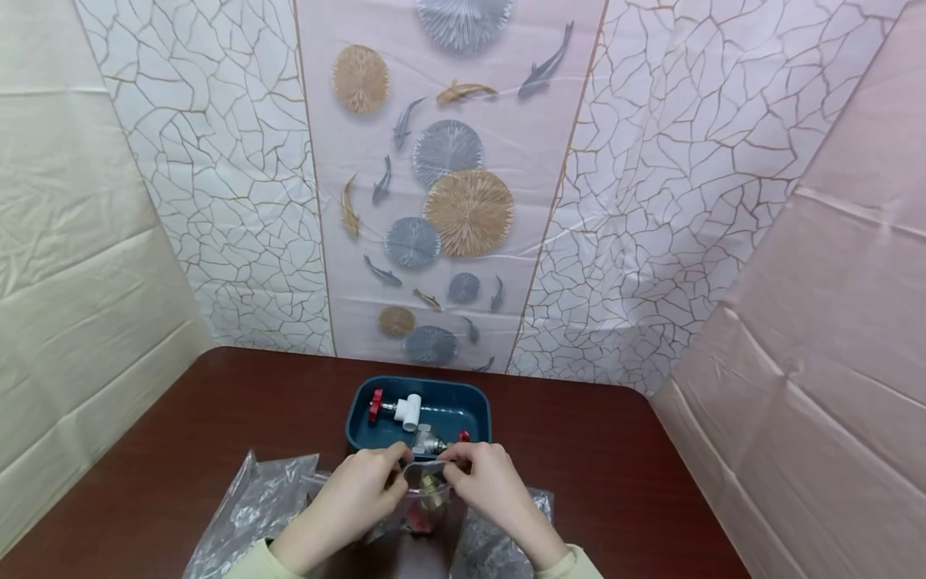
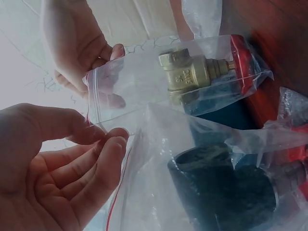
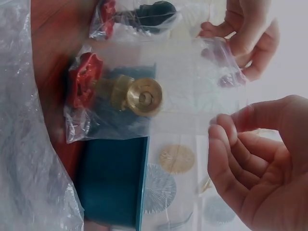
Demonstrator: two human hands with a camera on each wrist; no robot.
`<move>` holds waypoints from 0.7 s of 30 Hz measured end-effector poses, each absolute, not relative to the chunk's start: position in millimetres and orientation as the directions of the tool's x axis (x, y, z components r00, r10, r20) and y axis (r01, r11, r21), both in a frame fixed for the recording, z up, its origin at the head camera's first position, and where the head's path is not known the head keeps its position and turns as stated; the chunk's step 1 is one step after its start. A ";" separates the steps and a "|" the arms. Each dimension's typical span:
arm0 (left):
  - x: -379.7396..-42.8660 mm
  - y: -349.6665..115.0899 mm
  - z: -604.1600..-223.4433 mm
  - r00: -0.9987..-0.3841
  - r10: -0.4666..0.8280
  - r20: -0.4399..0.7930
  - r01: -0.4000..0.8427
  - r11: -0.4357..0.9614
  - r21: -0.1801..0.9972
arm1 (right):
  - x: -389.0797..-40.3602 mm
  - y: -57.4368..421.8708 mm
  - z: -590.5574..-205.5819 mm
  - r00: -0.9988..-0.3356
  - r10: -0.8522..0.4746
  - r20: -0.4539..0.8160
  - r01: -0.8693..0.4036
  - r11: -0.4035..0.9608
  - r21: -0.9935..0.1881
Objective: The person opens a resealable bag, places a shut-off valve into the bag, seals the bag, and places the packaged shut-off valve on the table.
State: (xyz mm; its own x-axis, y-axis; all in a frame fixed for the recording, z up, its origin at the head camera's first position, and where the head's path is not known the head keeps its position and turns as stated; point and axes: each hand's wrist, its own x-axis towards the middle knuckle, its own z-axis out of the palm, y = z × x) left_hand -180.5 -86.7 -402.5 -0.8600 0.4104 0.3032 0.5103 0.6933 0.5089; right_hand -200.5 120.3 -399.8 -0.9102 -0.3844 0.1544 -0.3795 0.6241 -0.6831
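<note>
Both hands pinch the top edge of a clear zip bag (image 2: 137, 72), one at each corner. Inside it hangs a brass valve (image 2: 190, 77) with a red handwheel (image 3: 85, 79) at the bottom end. My left hand (image 1: 362, 490) holds the left corner between thumb and fingertips. My right hand (image 1: 493, 484) grips the right corner the same way. Whether the zip strip is fully closed I cannot tell. Close by the left hand, another clear bag holds a dark fitting (image 2: 221, 185) with a red handle, seen in both wrist views.
Behind the hands stands a blue tray (image 1: 473, 396) with a white tee-shaped valve (image 1: 408, 412) and a silver valve (image 1: 427, 441), partly hidden by the hands. Clear plastic bags (image 1: 264, 494) lie at the left, and another crinkled bag (image 1: 495, 543) at the right, on the brown table (image 1: 615, 482).
</note>
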 end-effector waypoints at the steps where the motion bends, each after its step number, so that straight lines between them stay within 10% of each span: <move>1: -180.1 -86.9 -402.6 -0.856 0.413 0.311 0.517 0.690 0.506 | -200.7 121.6 -399.5 -0.910 -0.387 0.151 -0.377 0.618 -0.690; 21: -177.2 -100.4 -412.0 -0.826 0.493 0.274 0.558 0.639 0.530 | -204.5 138.5 -404.9 -0.893 -0.427 0.145 -0.382 0.545 -0.746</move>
State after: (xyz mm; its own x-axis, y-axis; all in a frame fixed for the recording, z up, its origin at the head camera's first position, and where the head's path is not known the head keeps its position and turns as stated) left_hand -177.2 -100.4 -412.0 -0.8256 0.4932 0.2743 0.5577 0.6388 0.5299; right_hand -204.5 138.5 -404.9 -0.8926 -0.4267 0.1455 -0.3822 0.5451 -0.7462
